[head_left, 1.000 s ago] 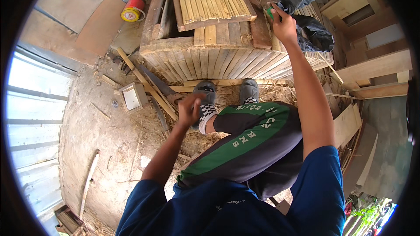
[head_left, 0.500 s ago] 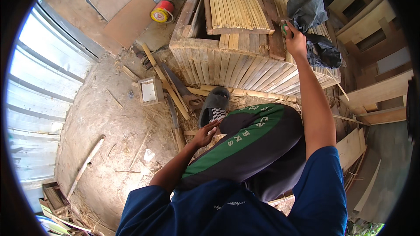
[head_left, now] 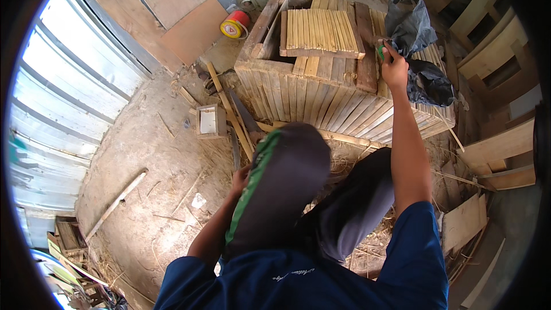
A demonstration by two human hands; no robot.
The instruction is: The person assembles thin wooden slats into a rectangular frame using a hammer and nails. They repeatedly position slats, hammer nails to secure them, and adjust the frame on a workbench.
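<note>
Blue short-sleeved shirt, green-striped dark trousers [head_left: 281, 183]

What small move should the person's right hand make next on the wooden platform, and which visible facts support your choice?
Probably draw the right hand back toward the body with the small green object it seems to grip. The arm is fully stretched over the slatted wooden platform, beside the dark plastic bag, while the left hand rests low by the raised knee, so the reach looks strained.
</note>
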